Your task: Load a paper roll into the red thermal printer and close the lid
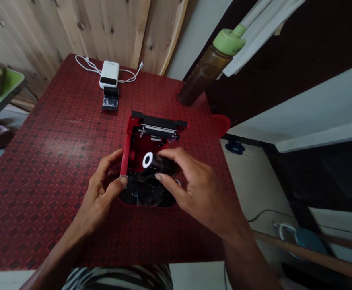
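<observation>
A red and black device [125, 155] stands on the red patterned table with its lid raised at the back. Over its inner bay, my right hand [194, 181] pinches a black roll [159, 162] between thumb and fingers; the roll's white ring-shaped end faces left. Dark, glossy film hangs below the roll inside the device. My left hand [105, 185] grips the device's left wall, thumb on the front left corner and fingers along the outer side.
A white power bank [110, 72] with white cables lies at the table's back, a small black roll with film [111, 98] before it. A brown bottle with a green cap [204, 68] stands back right. The red table [58, 141] ends at the right near a red stool [221, 124].
</observation>
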`<action>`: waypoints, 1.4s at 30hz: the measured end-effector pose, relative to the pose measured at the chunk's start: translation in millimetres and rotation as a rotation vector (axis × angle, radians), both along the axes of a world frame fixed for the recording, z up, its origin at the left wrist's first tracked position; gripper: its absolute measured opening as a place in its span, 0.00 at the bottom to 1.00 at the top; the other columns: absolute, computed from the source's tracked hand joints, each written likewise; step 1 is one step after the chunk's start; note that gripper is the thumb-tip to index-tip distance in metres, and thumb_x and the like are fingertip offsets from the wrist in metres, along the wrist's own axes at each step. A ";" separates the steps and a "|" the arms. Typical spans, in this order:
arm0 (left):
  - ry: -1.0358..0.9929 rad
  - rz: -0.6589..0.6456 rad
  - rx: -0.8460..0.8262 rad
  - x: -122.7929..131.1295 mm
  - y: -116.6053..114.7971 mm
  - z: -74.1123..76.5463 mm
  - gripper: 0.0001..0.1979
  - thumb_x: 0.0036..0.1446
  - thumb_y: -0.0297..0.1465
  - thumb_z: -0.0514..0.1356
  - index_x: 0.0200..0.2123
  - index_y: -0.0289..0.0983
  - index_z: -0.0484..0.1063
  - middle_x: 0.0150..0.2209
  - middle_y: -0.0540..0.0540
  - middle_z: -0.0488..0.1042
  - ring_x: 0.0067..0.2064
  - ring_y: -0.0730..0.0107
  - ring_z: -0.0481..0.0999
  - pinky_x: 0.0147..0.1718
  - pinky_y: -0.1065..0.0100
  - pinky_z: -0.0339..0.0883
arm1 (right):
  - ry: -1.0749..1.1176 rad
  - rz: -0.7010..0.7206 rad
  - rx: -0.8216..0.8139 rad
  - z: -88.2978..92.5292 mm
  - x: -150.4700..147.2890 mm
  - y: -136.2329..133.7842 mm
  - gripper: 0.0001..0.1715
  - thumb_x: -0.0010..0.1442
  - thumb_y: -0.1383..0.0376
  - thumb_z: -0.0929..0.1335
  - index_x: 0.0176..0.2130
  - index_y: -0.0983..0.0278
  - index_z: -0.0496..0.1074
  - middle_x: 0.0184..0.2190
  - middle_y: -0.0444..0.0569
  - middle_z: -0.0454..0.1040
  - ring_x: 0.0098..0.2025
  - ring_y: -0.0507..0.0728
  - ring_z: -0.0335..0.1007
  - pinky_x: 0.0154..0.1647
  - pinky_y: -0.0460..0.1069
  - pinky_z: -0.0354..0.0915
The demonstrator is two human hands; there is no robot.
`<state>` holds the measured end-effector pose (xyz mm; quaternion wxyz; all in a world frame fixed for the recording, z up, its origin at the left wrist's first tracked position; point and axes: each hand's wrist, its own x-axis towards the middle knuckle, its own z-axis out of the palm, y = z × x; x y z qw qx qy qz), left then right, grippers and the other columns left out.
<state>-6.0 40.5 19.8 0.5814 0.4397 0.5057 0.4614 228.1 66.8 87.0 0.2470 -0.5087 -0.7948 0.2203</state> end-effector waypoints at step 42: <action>0.200 0.146 0.368 -2.0 50.7 15.7 0.31 0.71 0.49 0.69 0.73 0.50 0.75 0.75 0.41 0.74 0.76 0.41 0.72 0.71 0.41 0.71 | -0.029 0.119 0.314 -17.2 -17.2 -8.2 0.11 0.74 0.79 0.71 0.45 0.69 0.85 0.42 0.53 0.84 0.43 0.58 0.79 0.47 0.54 0.78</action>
